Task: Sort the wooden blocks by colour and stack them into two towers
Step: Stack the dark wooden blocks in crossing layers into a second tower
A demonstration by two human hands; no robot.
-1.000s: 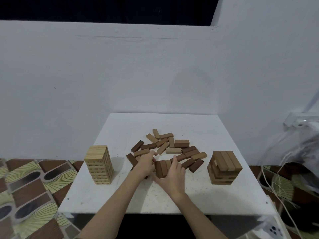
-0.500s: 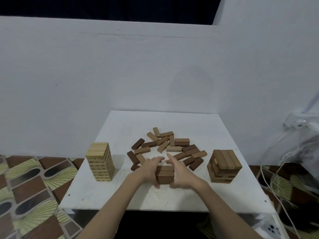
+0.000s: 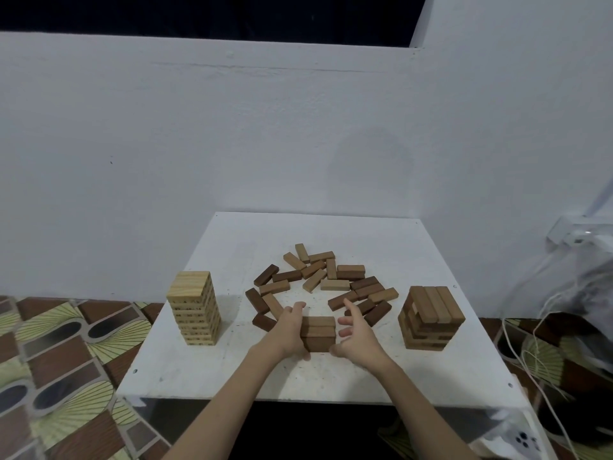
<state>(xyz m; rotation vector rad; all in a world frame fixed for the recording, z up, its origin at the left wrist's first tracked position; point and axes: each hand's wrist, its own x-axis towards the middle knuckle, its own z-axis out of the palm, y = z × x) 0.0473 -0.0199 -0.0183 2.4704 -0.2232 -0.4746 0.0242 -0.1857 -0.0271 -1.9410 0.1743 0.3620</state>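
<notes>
A small set of dark blocks [image 3: 317, 333], three side by side, is seen near the table's [image 3: 232, 376] 6 o'clock edge. The left hand [image 3: 288, 330] is pressed flat against its 9 o'clock side, fingers extended past the far edge, thumb low at the near corner. The right hand [image 3: 356, 335] is held just off the 3 o'clock side, fingers spread and loosely bent, nothing gripped; only the thumb tip appears to be near the set's near corner, contact can't be confirmed. A pale tower [image 3: 195, 308] is stood at 9 o'clock of the set, well apart. A shorter brown tower [image 3: 429, 318] is stood at 3 o'clock, top layer of three blocks laid running away from the viewer. Loose blocks [image 3: 326, 280], mid-brown and dark mixed, are scattered flat in a rough ring at 12 o'clock of the set. Cables [image 3: 530, 360] are hung off the table's 3 o'clock edge; patterned floor tiles [image 3: 66, 360] are seen at 9 o'clock
</notes>
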